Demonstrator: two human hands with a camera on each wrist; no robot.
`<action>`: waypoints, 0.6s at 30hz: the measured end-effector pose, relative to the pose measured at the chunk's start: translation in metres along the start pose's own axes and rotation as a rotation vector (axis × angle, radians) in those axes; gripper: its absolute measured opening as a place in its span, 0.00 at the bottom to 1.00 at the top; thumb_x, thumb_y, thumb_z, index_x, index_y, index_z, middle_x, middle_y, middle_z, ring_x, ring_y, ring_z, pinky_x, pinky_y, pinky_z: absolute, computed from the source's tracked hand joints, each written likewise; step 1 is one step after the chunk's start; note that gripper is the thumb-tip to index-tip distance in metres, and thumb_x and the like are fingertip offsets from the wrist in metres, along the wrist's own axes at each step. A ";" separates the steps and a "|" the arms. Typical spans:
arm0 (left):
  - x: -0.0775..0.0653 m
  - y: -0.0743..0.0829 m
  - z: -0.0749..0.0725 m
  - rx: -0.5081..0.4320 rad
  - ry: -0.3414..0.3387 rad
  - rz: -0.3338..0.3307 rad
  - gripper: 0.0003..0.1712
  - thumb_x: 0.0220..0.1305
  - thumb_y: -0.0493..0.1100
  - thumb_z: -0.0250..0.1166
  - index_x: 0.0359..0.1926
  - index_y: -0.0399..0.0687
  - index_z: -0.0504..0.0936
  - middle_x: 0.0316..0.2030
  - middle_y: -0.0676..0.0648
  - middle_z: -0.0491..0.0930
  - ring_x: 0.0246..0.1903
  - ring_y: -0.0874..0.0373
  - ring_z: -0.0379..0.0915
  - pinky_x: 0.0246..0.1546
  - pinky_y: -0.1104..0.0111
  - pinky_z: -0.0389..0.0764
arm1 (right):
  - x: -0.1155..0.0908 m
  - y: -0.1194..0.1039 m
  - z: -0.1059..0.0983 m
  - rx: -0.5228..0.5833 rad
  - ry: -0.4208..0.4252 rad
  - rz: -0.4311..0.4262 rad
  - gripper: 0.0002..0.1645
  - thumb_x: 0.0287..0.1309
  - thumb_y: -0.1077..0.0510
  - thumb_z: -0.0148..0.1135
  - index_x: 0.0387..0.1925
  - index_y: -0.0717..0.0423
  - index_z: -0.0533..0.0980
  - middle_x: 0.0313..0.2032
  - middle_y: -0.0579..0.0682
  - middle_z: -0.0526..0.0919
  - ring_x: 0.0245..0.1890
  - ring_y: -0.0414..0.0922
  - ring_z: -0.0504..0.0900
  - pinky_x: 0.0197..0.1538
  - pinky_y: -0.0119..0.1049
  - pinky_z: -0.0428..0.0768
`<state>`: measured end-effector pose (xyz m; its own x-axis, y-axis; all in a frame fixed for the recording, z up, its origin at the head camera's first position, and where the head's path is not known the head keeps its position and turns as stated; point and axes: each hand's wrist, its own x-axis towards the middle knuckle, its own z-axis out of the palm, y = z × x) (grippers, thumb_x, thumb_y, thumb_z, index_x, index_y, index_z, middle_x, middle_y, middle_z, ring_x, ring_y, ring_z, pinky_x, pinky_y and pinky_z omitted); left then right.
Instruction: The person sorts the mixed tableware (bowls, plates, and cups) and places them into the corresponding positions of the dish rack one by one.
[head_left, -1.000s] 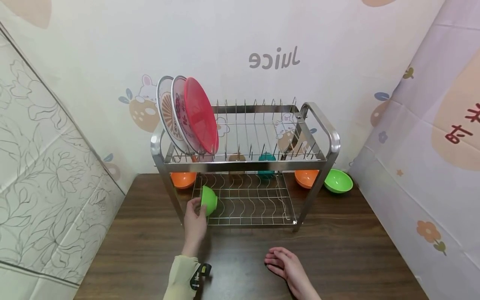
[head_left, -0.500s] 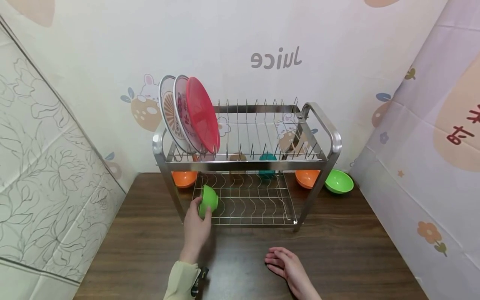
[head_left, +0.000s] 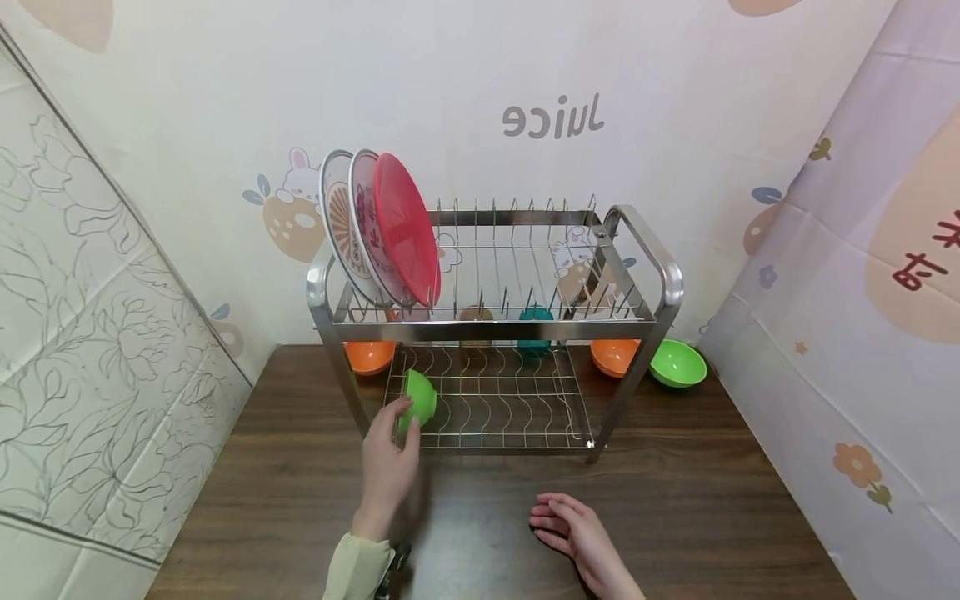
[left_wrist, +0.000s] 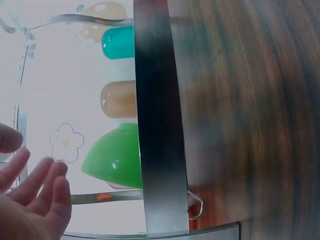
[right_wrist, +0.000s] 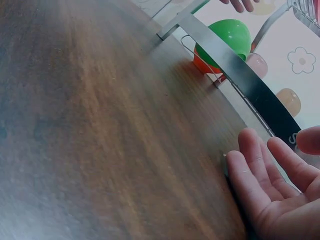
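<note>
A green bowl stands on its side at the left end of the dish rack's lower tier. My left hand is right in front of it, and its fingers overlap the bowl in the head view. From the left wrist, a gap shows between the loosely bent fingers and the green bowl; the hand holds nothing. My right hand rests on the table in front of the rack, palm turned inward, fingers relaxed and holding nothing.
The metal dish rack carries two patterned plates and a red plate on top. Behind are orange bowls, a brown cup and a teal cup. Another green bowl sits at the right on the wooden table.
My left hand has let go of the green bowl and drawn back slightly toward me. The bowl stays on the lower tier. My right hand has not moved.
</note>
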<state>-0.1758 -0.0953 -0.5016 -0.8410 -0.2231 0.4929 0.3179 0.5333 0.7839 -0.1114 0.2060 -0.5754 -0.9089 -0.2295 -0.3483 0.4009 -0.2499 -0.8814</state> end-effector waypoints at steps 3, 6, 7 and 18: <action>-0.005 0.001 -0.002 -0.057 -0.036 -0.043 0.13 0.63 0.33 0.66 0.49 0.42 0.82 0.43 0.49 0.85 0.39 0.57 0.80 0.37 0.64 0.81 | -0.001 -0.003 -0.002 -0.010 -0.005 0.003 0.22 0.74 0.56 0.51 0.58 0.69 0.71 0.45 0.55 0.83 0.46 0.47 0.83 0.52 0.43 0.81; -0.012 -0.002 -0.002 -0.102 -0.103 -0.087 0.12 0.65 0.33 0.65 0.49 0.43 0.82 0.39 0.51 0.86 0.32 0.57 0.82 0.30 0.69 0.79 | -0.002 -0.007 -0.007 -0.019 -0.004 0.004 0.22 0.74 0.55 0.51 0.59 0.68 0.72 0.46 0.55 0.83 0.46 0.47 0.83 0.52 0.44 0.81; -0.015 -0.003 -0.001 -0.118 -0.126 -0.099 0.12 0.65 0.33 0.65 0.49 0.43 0.82 0.38 0.50 0.87 0.32 0.55 0.82 0.29 0.70 0.79 | -0.003 -0.008 -0.008 -0.024 -0.005 0.005 0.22 0.74 0.55 0.51 0.59 0.68 0.72 0.46 0.55 0.83 0.47 0.48 0.83 0.52 0.44 0.81; -0.038 -0.023 0.012 -0.309 -0.345 -0.331 0.12 0.71 0.38 0.61 0.53 0.41 0.79 0.36 0.42 0.86 0.31 0.46 0.82 0.24 0.68 0.79 | -0.006 -0.024 -0.027 -0.120 0.068 -0.030 0.25 0.74 0.54 0.51 0.59 0.71 0.70 0.47 0.57 0.83 0.49 0.50 0.82 0.52 0.44 0.81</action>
<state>-0.1562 -0.0889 -0.5432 -0.9954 -0.0302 0.0909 0.0828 0.2053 0.9752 -0.1192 0.2385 -0.5606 -0.9277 -0.1584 -0.3381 0.3601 -0.1407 -0.9222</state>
